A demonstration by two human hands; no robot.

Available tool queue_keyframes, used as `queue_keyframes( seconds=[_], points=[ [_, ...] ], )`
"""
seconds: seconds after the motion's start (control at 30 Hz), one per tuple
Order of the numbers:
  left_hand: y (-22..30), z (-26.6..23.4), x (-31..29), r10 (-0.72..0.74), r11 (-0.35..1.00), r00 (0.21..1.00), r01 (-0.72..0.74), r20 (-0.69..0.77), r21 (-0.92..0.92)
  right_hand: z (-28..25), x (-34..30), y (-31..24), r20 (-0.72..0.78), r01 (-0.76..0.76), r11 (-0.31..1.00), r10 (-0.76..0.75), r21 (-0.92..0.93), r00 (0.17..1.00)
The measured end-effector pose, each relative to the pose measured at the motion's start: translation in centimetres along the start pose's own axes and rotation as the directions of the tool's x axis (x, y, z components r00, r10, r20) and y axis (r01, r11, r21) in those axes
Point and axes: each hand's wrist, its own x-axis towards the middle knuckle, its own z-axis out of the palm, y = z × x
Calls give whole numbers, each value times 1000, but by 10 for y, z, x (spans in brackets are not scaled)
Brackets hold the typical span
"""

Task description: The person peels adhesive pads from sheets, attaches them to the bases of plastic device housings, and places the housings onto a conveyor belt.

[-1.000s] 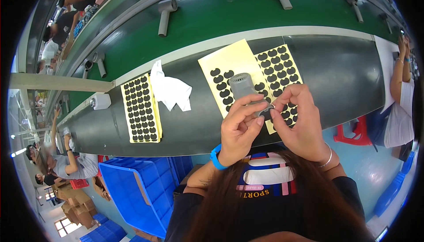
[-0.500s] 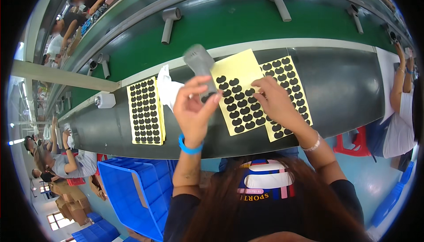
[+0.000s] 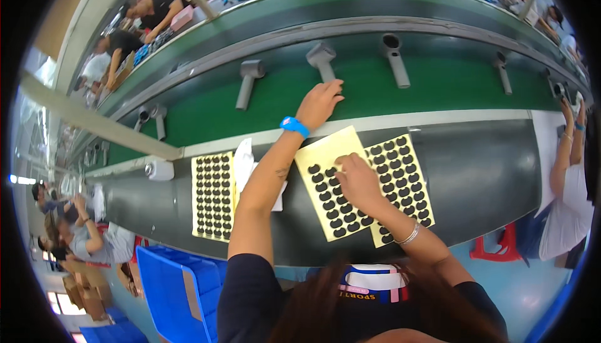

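A grey hair-dryer-shaped housing (image 3: 320, 53) lies on the green conveyor belt. My left hand (image 3: 318, 106) reaches out over the belt, its fingers closed around the lower end of that housing's handle. Nearer to me, a yellow backing sheet (image 3: 335, 144) carries rows of black stickers (image 3: 322, 187), its upper part bare. Over this sheet is my right hand (image 3: 358, 183), fingers curled down beside the top stickers. Whether a sticker is between those fingertips is hidden. A second sticker sheet (image 3: 400, 158) lies partly under the first.
Other grey housings (image 3: 250, 77) lie along the belt. Left on the black table (image 3: 476, 174) are a sheet stack (image 3: 213, 196), a white cloth (image 3: 243, 164) and a white container (image 3: 160, 170). A blue crate (image 3: 178, 293) stands below the table edge. Co-workers sit left, right and across.
My left hand has moved forward from above the table to the belt with the grey housing, which now rests there. My right hand has shifted left over the yellow sheet. The view has tilted up.
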Motion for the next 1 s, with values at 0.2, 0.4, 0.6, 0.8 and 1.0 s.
queue_keyframes(
  seconds=[0.2,0.4,0.6,0.8,1.0],
  points=[
    [-8,-7,31,-98,980,964,50,249,193,-5,5,5,-31,3,1000,-3,-16,1000],
    [27,55,96,127,989,900,-149,417,22,-2,5,12,61,68,998,-67,-9,996],
    [9,96,126,128,986,833,-163,538,18,-1,4,9,2,65,997,-65,33,998],
    [46,6,129,-265,859,960,278,92,-430,-8,7,11,-30,40,996,-38,78,999],
    [138,-121,49,-441,682,883,210,-164,-700,-5,5,7,131,-66,964,33,256,991]
  ],
)
